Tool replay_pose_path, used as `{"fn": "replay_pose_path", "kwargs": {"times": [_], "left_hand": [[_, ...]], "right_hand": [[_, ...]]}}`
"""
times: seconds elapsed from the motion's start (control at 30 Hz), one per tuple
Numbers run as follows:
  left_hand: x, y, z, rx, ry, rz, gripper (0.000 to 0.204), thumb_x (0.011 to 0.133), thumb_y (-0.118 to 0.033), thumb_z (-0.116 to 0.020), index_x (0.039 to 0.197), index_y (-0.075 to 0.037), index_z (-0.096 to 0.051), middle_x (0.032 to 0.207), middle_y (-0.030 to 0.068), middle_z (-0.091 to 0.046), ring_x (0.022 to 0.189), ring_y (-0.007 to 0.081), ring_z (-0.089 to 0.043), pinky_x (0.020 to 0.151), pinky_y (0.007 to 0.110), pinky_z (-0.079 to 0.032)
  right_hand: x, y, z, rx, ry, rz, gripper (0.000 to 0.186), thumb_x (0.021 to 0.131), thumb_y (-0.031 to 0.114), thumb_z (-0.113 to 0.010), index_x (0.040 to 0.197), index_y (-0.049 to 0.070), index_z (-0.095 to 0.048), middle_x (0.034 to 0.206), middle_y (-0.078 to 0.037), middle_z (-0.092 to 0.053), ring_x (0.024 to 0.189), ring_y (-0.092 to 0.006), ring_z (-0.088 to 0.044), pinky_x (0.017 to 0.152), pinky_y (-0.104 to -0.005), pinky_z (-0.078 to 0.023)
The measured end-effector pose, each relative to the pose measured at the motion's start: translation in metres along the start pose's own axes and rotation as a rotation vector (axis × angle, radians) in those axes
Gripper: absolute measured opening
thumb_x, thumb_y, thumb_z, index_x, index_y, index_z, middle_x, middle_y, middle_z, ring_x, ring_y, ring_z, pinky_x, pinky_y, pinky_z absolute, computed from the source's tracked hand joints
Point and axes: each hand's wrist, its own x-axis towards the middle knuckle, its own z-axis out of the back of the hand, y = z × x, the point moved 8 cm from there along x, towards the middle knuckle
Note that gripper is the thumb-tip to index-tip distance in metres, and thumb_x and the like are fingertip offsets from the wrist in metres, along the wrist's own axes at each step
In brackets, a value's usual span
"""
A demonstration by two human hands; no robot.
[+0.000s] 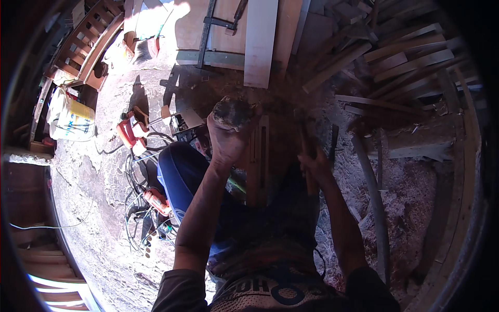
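Note:
My left hand (228, 141) is raised in front of me, its fingers closed round a dark, rough lump (232, 112) that looks like a stone or a block end. Lower and to the right, my right hand (317, 165) grips the wooden handle of a hammer (305, 136), whose head points away from me in shadow. Between my knees stands a slotted wooden piece (257, 161), partly hidden in the dark. The lump and the hammer are apart.
Red power tools (131, 134) and tangled cables lie on the floor at left, near a white bucket (73, 115). Boards and a bar clamp (218, 22) stand ahead. Timber offcuts (410, 57) pile up at far right. A grey pole (371, 203) lies beside my right arm.

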Motion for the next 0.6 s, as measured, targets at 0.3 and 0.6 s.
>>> {"fn": "replay_pose_path", "kwargs": {"times": [0.3,0.6], "left_hand": [[-0.010,0.012,-0.029,-0.088,0.064,0.028,0.015,0.084,-0.015,-0.079,0.079,-0.005,-0.069,0.069,-0.0027,-0.065,0.062,0.0052,-0.057,0.057,0.025,-0.044],[-0.025,0.025,-0.045,-0.066,0.120,0.027,0.013,0.083,-0.013,-0.077,0.083,-0.002,-0.070,0.074,-0.0006,-0.069,0.067,0.0065,-0.061,0.060,0.026,-0.048]], "right_hand": [[-0.072,0.031,-0.016,-0.053,0.021,-0.041,0.050,0.089,0.015,-0.073,0.131,0.002,-0.049,0.081,-0.004,-0.058,0.050,-0.0122,-0.055,0.043,-0.0303,-0.047],[-0.120,-0.006,-0.034,0.055,0.034,-0.151,0.044,0.091,0.014,-0.072,0.128,0.002,-0.051,0.074,-0.002,-0.057,0.049,-0.0117,-0.055,0.042,-0.0293,-0.047]]}}
